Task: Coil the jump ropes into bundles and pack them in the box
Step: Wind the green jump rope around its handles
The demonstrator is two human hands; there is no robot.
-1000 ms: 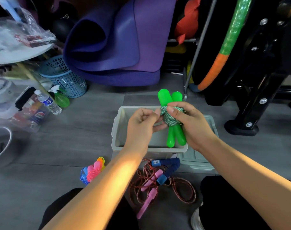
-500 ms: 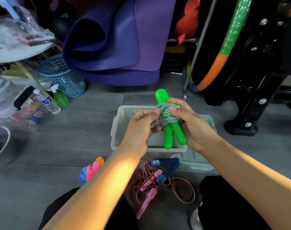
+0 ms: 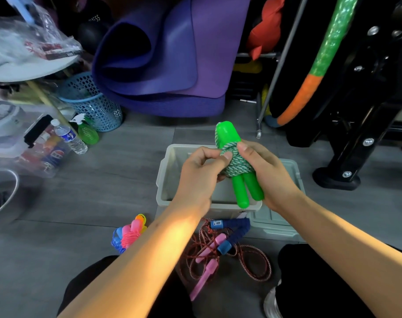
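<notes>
Above the open grey box (image 3: pixel 165 180): green jump rope (image 3: pixel 237 165), handles paired, green-and-white cord wound round their middle. Right hand (image 3: pixel 267 174) grips the bundle; left hand (image 3: pixel 201 174) pinches the cord at the wraps, thumb pressing. Advice: tuck the free end under a tight turn, keep the handles parallel, then lower flat into the box. Floor, nearer: loose red-and-white rope (image 3: pixel 252 262) with pink handles, blue-handled rope (image 3: pixel 235 230), pink coiled bundle (image 3: pixel 130 232).

Glossy smooth plastic handles (image 3: pixel 241 191) bound by braided green-and-white cord (image 3: pixel 237 165); matt grey plastic box (image 3: pixel 165 180); perforated blue plastic basket (image 3: pixel 96 106) far left; soft matt purple foam mat (image 3: pixel 172 65); grey wood-look floor (image 3: pixel 103 180).
</notes>
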